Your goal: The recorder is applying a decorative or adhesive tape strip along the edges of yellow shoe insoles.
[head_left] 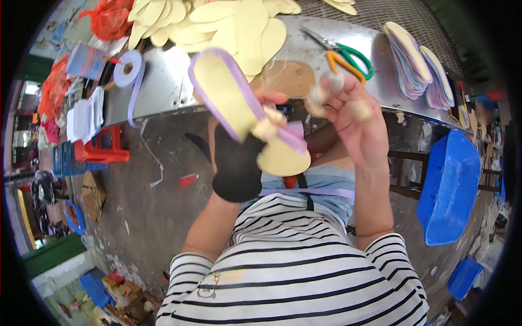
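My left hand (239, 152), in a black fingerless glove with pale wraps on the fingertips, grips a cream insole (223, 81). A purple binding tape (194, 81) runs round the insole's upper edge; its lower end is bare. A loose bit of the tape sticks out beside my fingers. My right hand (353, 117) is raised to the right of the insole, apart from it. Its wrapped fingers are spread and slightly blurred, and I see nothing held in them. Across my lap lies a length of purple tape (331, 192).
Cream insoles (239, 32) are heaped on the metal table (163, 81). Green-and-orange-handled scissors (348, 57) lie near the right hand, beside stacked bound insoles (408, 60). A tape roll (128, 69) stands left. A red stool (103, 145) and blue tub (448, 190) flank me.
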